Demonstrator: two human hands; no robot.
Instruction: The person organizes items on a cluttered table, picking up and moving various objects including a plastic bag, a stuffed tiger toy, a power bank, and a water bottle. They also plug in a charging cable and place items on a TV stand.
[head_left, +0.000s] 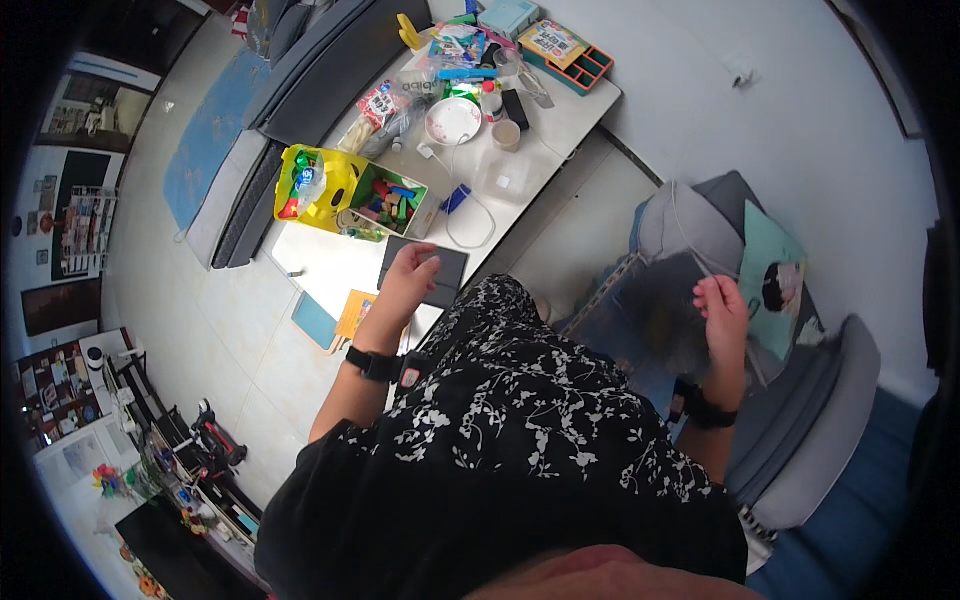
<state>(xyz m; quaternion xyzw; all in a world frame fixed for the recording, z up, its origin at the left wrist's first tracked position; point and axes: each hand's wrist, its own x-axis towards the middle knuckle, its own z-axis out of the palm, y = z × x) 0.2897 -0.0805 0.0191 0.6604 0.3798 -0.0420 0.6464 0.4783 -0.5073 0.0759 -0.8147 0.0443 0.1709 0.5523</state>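
Note:
My right hand (721, 304) pinches a thin white cable (684, 225) between thumb and fingers, above the sofa at my right. The cable runs up from the fingertips over a grey cushion (671, 229). My left hand (412, 276) is over a dark flat case, perhaps a tablet cover (448, 271), near the edge of the white table (330, 255). Its fingers are slightly bent and apart, with nothing between them; whether they touch the case I cannot tell. An orange booklet (355, 313) lies beside my left wrist, partly hidden by it.
Toy blocks fill a box (424, 196) beside a yellow bag (330, 199). A white plate (453, 121), a bottle (491, 103), a cup (506, 136) and a white charging cable (480, 241) lie farther along the table. A mint-green bag (765, 262) leans on the sofa cushions.

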